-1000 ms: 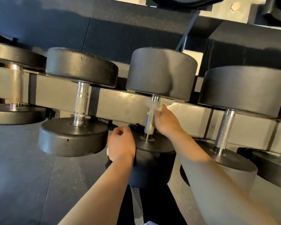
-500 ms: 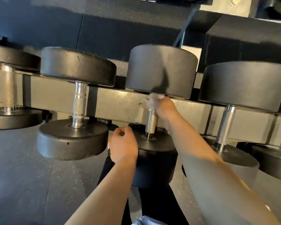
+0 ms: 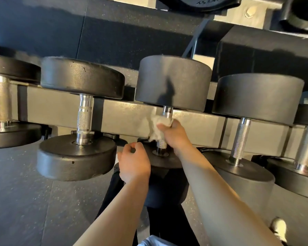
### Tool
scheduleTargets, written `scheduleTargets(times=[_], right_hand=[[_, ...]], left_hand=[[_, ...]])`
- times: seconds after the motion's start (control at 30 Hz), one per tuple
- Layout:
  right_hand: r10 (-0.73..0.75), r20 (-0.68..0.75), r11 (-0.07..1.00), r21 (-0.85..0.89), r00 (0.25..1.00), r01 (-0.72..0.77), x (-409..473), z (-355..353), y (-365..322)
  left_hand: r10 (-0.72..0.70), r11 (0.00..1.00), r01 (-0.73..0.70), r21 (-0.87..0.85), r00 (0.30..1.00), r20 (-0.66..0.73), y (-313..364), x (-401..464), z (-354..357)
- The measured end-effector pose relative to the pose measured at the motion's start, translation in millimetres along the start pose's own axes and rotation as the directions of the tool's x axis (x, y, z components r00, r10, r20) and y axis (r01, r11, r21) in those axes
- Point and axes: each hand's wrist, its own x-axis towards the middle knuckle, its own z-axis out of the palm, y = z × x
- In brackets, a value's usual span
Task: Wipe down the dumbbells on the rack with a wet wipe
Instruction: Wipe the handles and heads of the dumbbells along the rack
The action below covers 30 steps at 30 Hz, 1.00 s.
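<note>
The middle dumbbell (image 3: 172,82) lies across the rack rail (image 3: 124,118), black heads on a knurled steel handle (image 3: 167,110). My right hand (image 3: 176,137) grips that handle with a crumpled white wet wipe (image 3: 156,125) wrapped round it, just below the far head. My left hand (image 3: 133,162) is curled into a fist and rests against the left rim of the near head (image 3: 165,160). I cannot tell whether it holds anything.
More dumbbells sit on the same rail: a flatter one to the left (image 3: 82,79), another at the far left (image 3: 11,68), larger ones to the right (image 3: 256,96). Dark rubber floor (image 3: 25,201) lies below. A weight plate (image 3: 199,4) hangs above.
My right hand slid the wipe up the handle to the far head, then came back down a little. My left hand stayed by the near head.
</note>
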Motion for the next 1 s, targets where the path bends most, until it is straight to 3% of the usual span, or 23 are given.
scheduleTargets(times=[0.1,0.17,0.3,0.37,0.53,0.6,0.67,0.73,0.8,0.9,1.0], right_hand=[[0.082,-0.051,0.968,0.243,0.995,-0.067,22.5,4.1,-13.7],[0.073,-0.073,0.966,0.253,0.995,-0.053,28.2,8.8,-12.4],[-0.051,-0.202,0.996,-0.082,0.978,0.035,27.2,15.6,-7.0],[-0.015,-0.204,0.971,-0.235,0.979,-0.034,20.4,18.0,-3.0],[0.143,-0.073,0.901,-0.403,0.987,-0.16,-2.4,16.3,22.0],[0.155,-0.076,0.93,-0.325,0.985,-0.171,4.9,14.0,17.4],[0.131,-0.077,0.991,-0.004,0.988,-0.132,18.1,13.1,3.9],[0.083,-0.154,0.961,0.275,0.985,-0.038,28.7,15.3,-12.8],[0.118,-0.233,0.92,0.391,0.965,-0.018,36.3,19.4,-19.3],[0.114,-0.286,0.947,0.321,0.952,-0.017,43.4,24.9,-15.0],[0.017,-0.292,0.999,0.04,0.956,-0.006,41.3,20.1,-10.0]], left_hand=[[-0.004,1.0,0.004,-0.001,1.0,-0.014,-1.4,2.6,1.7],[0.004,1.0,-0.004,0.012,1.0,-0.014,-3.1,3.2,2.0],[0.019,1.0,-0.019,0.019,1.0,-0.004,-1.6,1.2,1.2],[0.025,1.0,-0.025,0.012,1.0,0.01,-1.7,0.2,-0.5],[0.027,1.0,-0.027,0.01,0.999,0.036,-2.3,-1.1,-2.7],[0.037,0.999,-0.038,0.02,0.999,0.037,-1.5,-0.7,-3.4],[0.039,0.999,-0.04,0.029,0.999,0.027,-2.3,2.3,-1.4],[0.037,0.999,-0.038,0.036,0.999,0.025,-4.3,4.2,-0.1],[0.034,0.998,-0.035,0.055,0.999,0.018,-5.8,4.7,1.0],[0.052,0.997,-0.053,0.064,0.999,0.012,-6.1,6.4,1.3],[0.03,0.998,-0.032,0.056,0.999,0.034,-5.3,8.6,2.2]])
